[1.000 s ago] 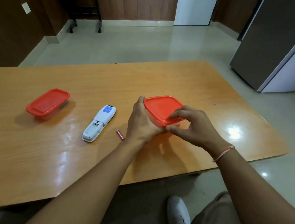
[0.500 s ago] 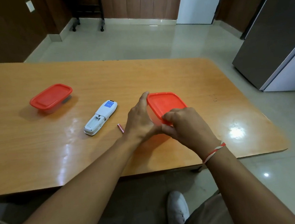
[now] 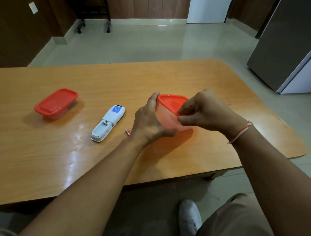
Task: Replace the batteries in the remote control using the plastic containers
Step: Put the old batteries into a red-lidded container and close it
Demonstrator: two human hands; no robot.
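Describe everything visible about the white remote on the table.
The remote control is a long white plastic handset lying back side up on the wooden table, angled with its far end to the right. A blue label sits near the far end; the near end's battery compartment is open and looks empty. Neither hand touches it. A small red battery lies just to its right.

Container (image 3: 167, 119) now tilted, lid (image 3: 172, 102) corner raised

The bench (image 3: 166, 76) looks like glossy varnished wood (window glare streaks it), while the container (image 3: 167, 121) between both grips is translucent, smooth plastic under an opaque red lid (image 3: 171, 102).
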